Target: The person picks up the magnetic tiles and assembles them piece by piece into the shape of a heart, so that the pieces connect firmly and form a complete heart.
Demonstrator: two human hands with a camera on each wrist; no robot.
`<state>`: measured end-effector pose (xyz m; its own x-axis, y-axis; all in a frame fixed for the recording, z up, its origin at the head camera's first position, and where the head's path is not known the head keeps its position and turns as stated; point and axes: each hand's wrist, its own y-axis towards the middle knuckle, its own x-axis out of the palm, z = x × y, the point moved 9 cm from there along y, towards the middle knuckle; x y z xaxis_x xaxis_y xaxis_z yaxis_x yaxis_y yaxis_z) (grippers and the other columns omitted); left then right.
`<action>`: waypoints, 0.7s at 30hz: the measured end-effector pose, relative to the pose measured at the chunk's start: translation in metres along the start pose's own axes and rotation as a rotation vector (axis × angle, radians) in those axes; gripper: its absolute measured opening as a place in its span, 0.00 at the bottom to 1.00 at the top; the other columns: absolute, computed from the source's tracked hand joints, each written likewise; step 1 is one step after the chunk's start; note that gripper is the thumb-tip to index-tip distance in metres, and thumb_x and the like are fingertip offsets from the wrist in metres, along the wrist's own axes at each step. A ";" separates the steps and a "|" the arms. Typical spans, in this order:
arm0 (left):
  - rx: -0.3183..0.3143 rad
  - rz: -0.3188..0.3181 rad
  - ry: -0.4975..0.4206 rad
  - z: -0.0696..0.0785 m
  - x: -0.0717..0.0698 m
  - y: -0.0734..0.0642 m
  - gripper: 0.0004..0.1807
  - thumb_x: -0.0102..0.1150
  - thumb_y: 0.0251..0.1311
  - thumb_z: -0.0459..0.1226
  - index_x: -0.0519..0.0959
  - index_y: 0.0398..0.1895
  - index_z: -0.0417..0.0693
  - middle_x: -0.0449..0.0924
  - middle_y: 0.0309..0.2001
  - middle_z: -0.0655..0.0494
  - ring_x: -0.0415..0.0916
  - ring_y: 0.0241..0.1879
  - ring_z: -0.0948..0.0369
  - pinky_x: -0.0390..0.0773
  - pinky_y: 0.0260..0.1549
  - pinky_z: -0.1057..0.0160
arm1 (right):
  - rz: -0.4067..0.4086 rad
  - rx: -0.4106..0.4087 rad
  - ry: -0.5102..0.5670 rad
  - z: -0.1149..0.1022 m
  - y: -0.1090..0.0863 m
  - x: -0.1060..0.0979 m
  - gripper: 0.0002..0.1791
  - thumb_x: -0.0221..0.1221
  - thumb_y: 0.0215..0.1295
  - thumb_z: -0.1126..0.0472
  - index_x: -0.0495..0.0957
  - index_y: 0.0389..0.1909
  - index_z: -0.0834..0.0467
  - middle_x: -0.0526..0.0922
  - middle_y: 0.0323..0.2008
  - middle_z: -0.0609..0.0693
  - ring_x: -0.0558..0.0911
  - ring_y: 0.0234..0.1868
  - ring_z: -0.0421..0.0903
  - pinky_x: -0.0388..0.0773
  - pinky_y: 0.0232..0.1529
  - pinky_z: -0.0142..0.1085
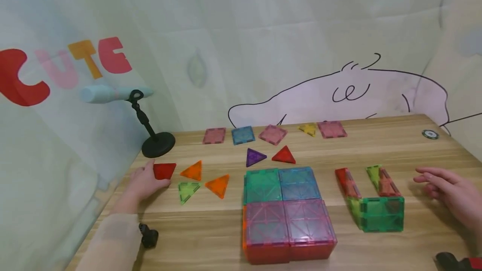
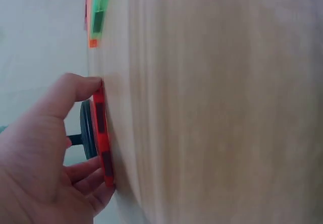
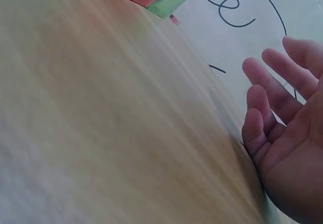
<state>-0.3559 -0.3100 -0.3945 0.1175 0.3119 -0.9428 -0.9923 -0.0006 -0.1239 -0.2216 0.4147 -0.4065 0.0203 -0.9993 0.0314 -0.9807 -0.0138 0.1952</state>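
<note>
At the table's left side my left hand (image 1: pixel 142 184) grips a red magnetic tile (image 1: pixel 165 171). In the left wrist view, thumb and fingers sit at opposite ends of the red tile's edge, close to the wood. My right hand (image 1: pixel 449 193) holds nothing; its fingers are loosely bent, as the right wrist view also shows. To its left stands a U-shaped piece of magnetic tiles with a green front (image 1: pixel 383 214). A box of tiles (image 1: pixel 265 223), topped in green, blue and pink, stands front and centre. Beside the left hand lie two orange triangles (image 1: pixel 217 186) and a lime-green triangle (image 1: pixel 188 191).
Purple (image 1: pixel 255 157) and red triangles (image 1: pixel 284 155) lie behind the box. Along the back edge are pink squares (image 1: pixel 273 134), a blue square (image 1: pixel 243 135) and a yellow triangle (image 1: pixel 308 129). A black stand (image 1: pixel 158 144) is at back left, a round chip (image 1: pixel 430 134) at back right.
</note>
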 end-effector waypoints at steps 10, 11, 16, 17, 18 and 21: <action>0.177 0.108 -0.146 0.073 -0.040 -0.004 0.63 0.63 0.45 0.41 0.25 0.71 0.38 0.61 0.58 0.27 0.60 0.51 0.36 0.70 0.45 0.40 | 0.108 -0.022 -0.351 -0.027 0.009 -0.002 0.14 0.47 0.72 0.64 0.79 0.44 0.44 0.82 0.33 0.32 0.75 0.27 0.35 0.73 0.26 0.24; 0.226 0.122 -0.153 0.090 -0.045 -0.008 0.62 0.63 0.45 0.40 0.27 0.71 0.39 0.62 0.58 0.30 0.59 0.52 0.38 0.71 0.45 0.41 | 0.114 -0.013 -0.459 -0.036 0.012 0.003 0.12 0.48 0.72 0.62 0.78 0.46 0.46 0.80 0.34 0.29 0.75 0.28 0.35 0.73 0.26 0.24; 0.527 0.129 -0.157 0.192 -0.058 -0.041 0.61 0.68 0.40 0.38 0.36 0.73 0.41 0.66 0.57 0.39 0.61 0.54 0.45 0.72 0.44 0.48 | -0.036 -0.018 -0.864 -0.086 0.034 0.067 0.20 0.52 0.69 0.54 0.72 0.56 0.61 0.79 0.44 0.39 0.75 0.37 0.30 0.74 0.31 0.28; 0.585 0.120 -0.150 0.211 -0.058 -0.050 0.62 0.68 0.40 0.38 0.36 0.73 0.42 0.66 0.57 0.40 0.61 0.54 0.46 0.73 0.44 0.49 | -0.090 -0.030 -0.876 -0.095 0.037 0.087 0.20 0.54 0.68 0.54 0.72 0.56 0.61 0.80 0.44 0.44 0.76 0.36 0.32 0.75 0.31 0.29; 0.640 0.106 -0.146 0.230 -0.057 -0.059 0.62 0.69 0.39 0.37 0.36 0.73 0.42 0.66 0.58 0.41 0.62 0.54 0.48 0.73 0.44 0.50 | -0.144 -0.064 -0.881 -0.105 0.041 0.108 0.20 0.55 0.67 0.55 0.73 0.56 0.60 0.80 0.45 0.48 0.76 0.37 0.33 0.76 0.31 0.30; 0.790 0.057 -0.127 0.278 -0.050 -0.086 0.63 0.70 0.37 0.38 0.37 0.73 0.42 0.67 0.58 0.45 0.62 0.54 0.52 0.74 0.45 0.53 | -0.297 -0.195 -0.879 -0.128 0.045 0.174 0.22 0.60 0.63 0.57 0.72 0.57 0.58 0.79 0.46 0.50 0.76 0.37 0.39 0.76 0.33 0.32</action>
<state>-0.2873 -0.0618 -0.2510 0.1076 0.4379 -0.8926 -0.7368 0.6379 0.2241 -0.2369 0.2449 -0.2667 0.0321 -0.6255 -0.7796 -0.9075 -0.3452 0.2396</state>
